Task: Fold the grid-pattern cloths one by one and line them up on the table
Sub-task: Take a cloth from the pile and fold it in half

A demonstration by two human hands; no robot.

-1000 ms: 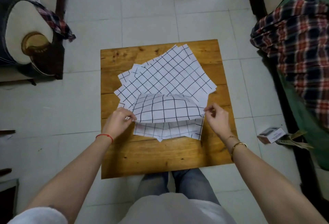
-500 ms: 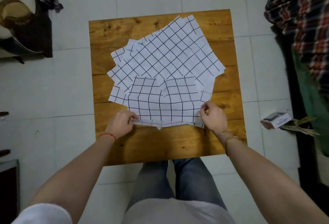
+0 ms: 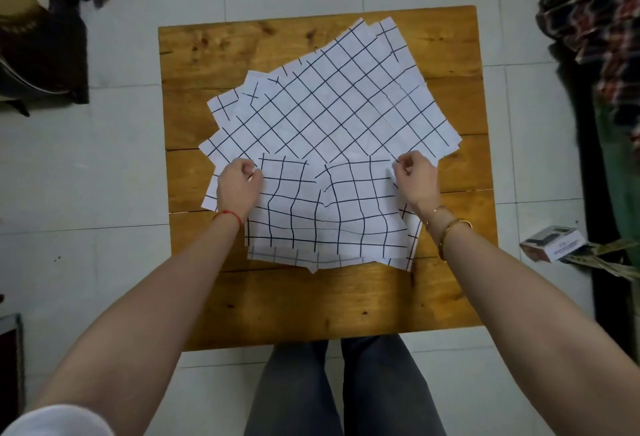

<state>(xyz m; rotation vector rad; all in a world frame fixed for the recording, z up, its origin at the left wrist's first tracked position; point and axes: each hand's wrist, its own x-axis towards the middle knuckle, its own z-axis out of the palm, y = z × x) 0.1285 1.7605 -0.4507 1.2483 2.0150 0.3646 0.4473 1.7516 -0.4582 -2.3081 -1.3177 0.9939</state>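
A fanned pile of white cloths with a black grid (image 3: 332, 106) covers the middle of the wooden table (image 3: 311, 304). On its near side lies a folded-over cloth (image 3: 325, 221), rumpled with a crease down its centre. My left hand (image 3: 239, 186) pinches that cloth's far left corner. My right hand (image 3: 414, 181) pinches its far right corner. Both hands hold the corners low over the pile, about level with each other.
A small printed box (image 3: 552, 243) lies on the tiled floor to the right of the table. A plaid fabric (image 3: 602, 20) hangs at the far right. A dark chair with clothing (image 3: 45, 47) stands at the far left. My legs (image 3: 339, 387) sit under the near edge.
Both hands have carried the cloth's corners away from me, from the near edge up onto the pile. The camera view has also shifted closer over the table.
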